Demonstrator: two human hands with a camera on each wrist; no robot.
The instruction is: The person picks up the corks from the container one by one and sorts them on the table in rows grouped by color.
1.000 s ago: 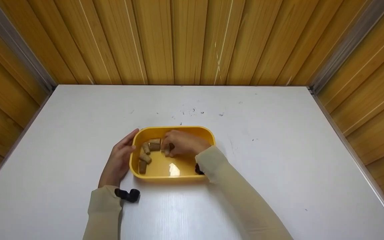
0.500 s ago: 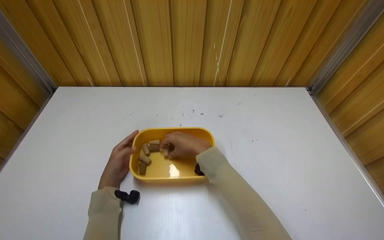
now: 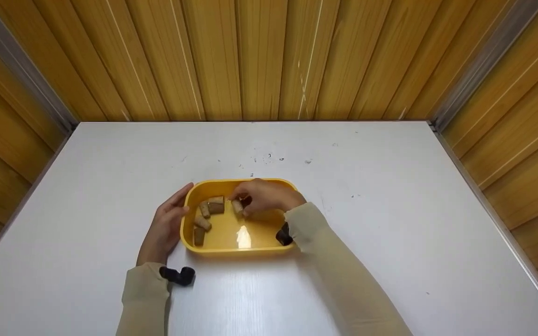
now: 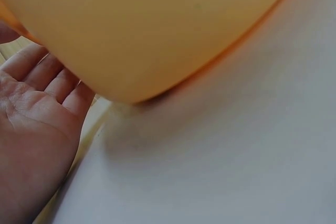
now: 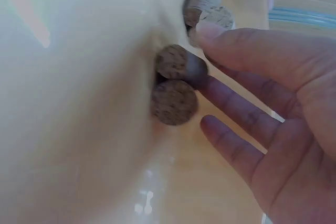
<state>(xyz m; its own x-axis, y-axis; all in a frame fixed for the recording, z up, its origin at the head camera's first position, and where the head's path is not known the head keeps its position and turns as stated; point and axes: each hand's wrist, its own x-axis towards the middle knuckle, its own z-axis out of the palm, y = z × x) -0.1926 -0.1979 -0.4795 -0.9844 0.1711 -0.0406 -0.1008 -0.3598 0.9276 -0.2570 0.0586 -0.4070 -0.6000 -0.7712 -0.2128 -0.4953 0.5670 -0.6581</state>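
My left hand (image 3: 168, 224) lies along the left outside of a yellow plastic box (image 3: 241, 250), thumb at the rim. The left wrist view shows its fingers (image 4: 60, 80) mostly straight against the outer wall. Inside the box my right hand (image 3: 266, 196) is spread over two corks side by side, a paler cork (image 3: 237, 207) showing between thumb and forefinger. In the right wrist view the round ends of the near cork (image 5: 175, 102) and the upper cork (image 5: 172, 61) face the camera. Relaxed fingers (image 5: 231, 100) touch them, while the thumb stands apart.
Several more corks line the left side of the box, among them a dark cork (image 3: 199, 236) near the front corner and a cork (image 3: 216, 208) at the back. A white table (image 3: 367, 224) lies beneath, backed by a wood-patterned wall (image 3: 259, 60). Black cameras sit on both wrists.
My right hand has shifted right, away from the back-left corks, and the pale cork beside its fingers has moved slightly right and turned. My left hand has stayed at the box.
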